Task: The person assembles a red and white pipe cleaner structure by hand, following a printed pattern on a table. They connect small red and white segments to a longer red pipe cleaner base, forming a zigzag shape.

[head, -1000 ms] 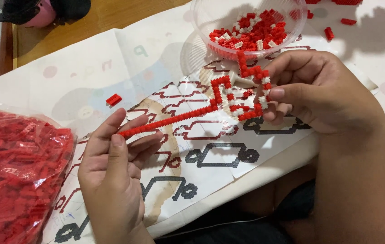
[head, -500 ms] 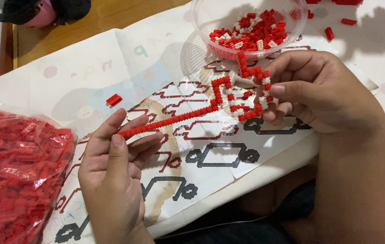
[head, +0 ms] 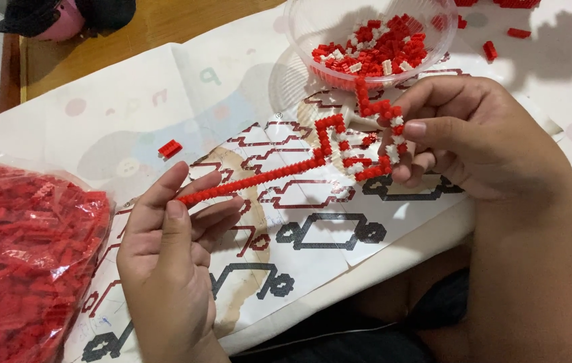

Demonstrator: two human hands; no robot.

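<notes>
Right hand [head: 481, 138]: thumb and fingers pinched on the red-and-white end of the brick assembly [head: 340, 151], held above the pattern sheet [head: 313, 235]. Left hand [head: 172, 249]: fingers loosely spread, fingertips propping the assembly's thin red strip at its far end, not clamped. Long axis runs from 8 o'clock up toward 2 o'clock. Clear plastic bowl [head: 373, 40] of red and white bricks sits just beyond the assembly at 12 o'clock. Bag of red bricks [head: 27, 262] lies at 9 o'clock, well apart. Loose red brick [head: 170, 148] at 10 o'clock. The table's near edge runs just below both hands.
</notes>
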